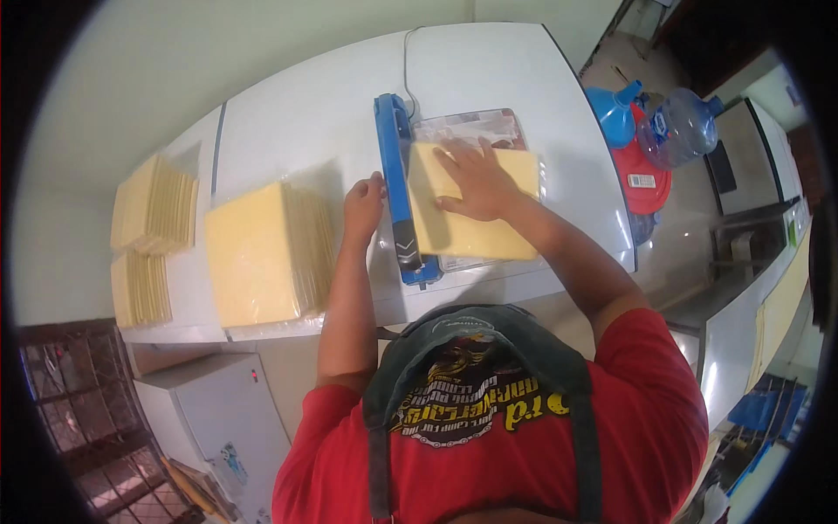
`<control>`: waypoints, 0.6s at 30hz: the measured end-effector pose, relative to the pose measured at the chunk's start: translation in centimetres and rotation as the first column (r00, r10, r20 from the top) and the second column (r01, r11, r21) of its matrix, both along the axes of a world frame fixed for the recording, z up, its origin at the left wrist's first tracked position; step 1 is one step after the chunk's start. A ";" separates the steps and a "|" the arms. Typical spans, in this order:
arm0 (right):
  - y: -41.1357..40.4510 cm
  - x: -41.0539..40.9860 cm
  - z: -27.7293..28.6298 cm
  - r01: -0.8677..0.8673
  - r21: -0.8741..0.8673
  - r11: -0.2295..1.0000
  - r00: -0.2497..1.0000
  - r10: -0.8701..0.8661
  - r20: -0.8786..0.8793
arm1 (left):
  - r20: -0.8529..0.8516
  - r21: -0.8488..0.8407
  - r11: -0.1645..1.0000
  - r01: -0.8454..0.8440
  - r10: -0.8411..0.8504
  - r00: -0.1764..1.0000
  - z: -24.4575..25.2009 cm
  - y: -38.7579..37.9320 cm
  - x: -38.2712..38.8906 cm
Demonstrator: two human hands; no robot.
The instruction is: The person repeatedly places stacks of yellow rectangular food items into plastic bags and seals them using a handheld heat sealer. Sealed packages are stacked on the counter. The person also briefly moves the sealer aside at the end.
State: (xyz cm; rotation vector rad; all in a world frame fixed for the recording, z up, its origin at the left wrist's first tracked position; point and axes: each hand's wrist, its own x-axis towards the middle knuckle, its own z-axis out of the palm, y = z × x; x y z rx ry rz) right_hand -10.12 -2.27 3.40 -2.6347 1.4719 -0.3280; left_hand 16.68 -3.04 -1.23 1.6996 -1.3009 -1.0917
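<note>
A blue impulse heat sealer (395, 177) stands on the white table, its long arm running away from me. On its right a yellow sheet pack (484, 239) in clear plastic lies over a tray (517, 128) that holds clear plastic bags. My right hand (476, 180) rests flat on the pack with its fingers spread. My left hand (365, 202) is at the sealer's left side, fingers curled near its edge; whether they grip plastic or the sealer is unclear. Farther left stands a large row of wrapped yellow packs (255, 255).
Two smaller groups of yellow packs (137, 209) stand at the table's left end. A grey cord (406, 62) runs from the sealer to the back edge. Beyond the right edge are a blue jug (613, 114), a clear water bottle (681, 131) and a red lid (645, 190).
</note>
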 end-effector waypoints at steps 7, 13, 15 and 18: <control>5.1 -1.1 0.2 0.385 0.048 0.922 0.923 -0.382 -0.054 | 0.251 -0.191 0.981 0.041 0.008 0.968 -4.1 -3.7 -1.2; 2.1 -3.3 -1.0 0.352 -0.007 0.936 0.936 -0.352 -0.026 | 0.286 -0.248 0.967 0.060 0.014 0.958 -0.5 -4.4 -3.2; 1.3 -3.4 -1.2 0.354 -0.013 0.935 0.935 -0.354 -0.027 | 0.273 -0.154 0.988 0.029 0.014 0.962 0.8 -4.8 -3.6; 1.0 -3.1 -1.2 0.372 -0.009 0.928 0.927 -0.372 -0.046 | 0.280 -0.201 0.978 0.053 0.006 0.960 0.6 -5.2 -3.4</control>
